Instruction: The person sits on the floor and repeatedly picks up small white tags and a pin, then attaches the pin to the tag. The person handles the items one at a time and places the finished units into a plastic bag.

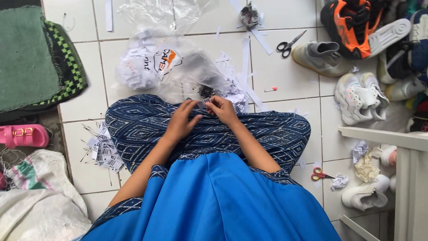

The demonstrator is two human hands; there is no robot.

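Both hands (203, 114) pinch something too small to identify.

I am wearing a bright blue top (214, 201) over dark navy trousers (147, 125) patterned with pale diamonds and zigzags. My hands are pinching a small white tag (203, 104). White floor tiles (285, 76) are showing grey grout lines. A pink sandal (24, 135) is showing gold buckles. Black-handled scissors (287, 44) and red-handled scissors (322, 174) are lying near white sneakers (359, 96) and an orange-and-black shoe (352, 27). A green mat (26, 58) is showing a green-and-black checked edge.
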